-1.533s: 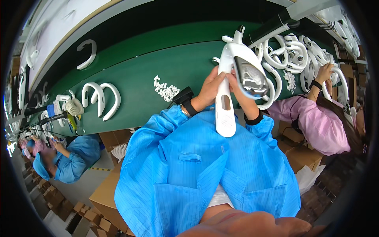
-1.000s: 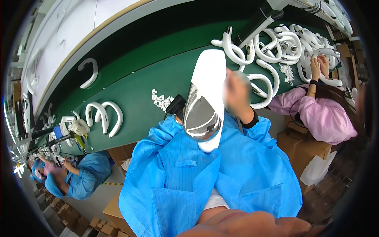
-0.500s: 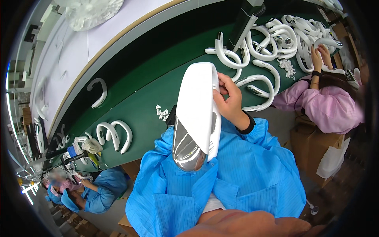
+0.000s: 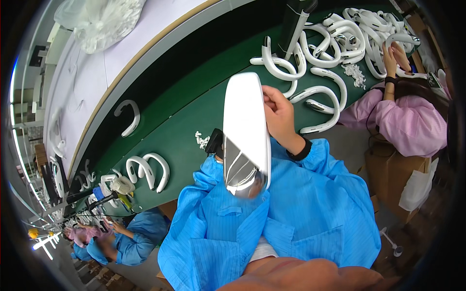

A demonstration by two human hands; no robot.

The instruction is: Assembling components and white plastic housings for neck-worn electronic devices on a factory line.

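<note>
A white curved neck fan (image 4: 246,114) with a mirror-like silver end is held up close in front of my chest. My right hand (image 4: 280,115) grips its right edge with curled fingers, the fingertips passing out of sight behind it. My left hand is hidden behind the fan. Only its wrist, with a black band (image 4: 214,141), shows at the fan's left side, so its fingers cannot be made out. Small white pieces (image 4: 202,140) lie on the green table just left of that wrist.
Neck fans (image 4: 323,106) lie on the green table (image 4: 194,114) to the right, piled higher at the far right. Two more (image 4: 148,170) rest at left. A dark post (image 4: 293,29) stands at the back. A co-worker in pink (image 4: 407,116) handles a fan at right.
The neck fan has turned so its inner side and speaker-like holes no longer show, and its silver end sits a little higher. My right hand keeps its grip. The view has shifted slightly.
</note>
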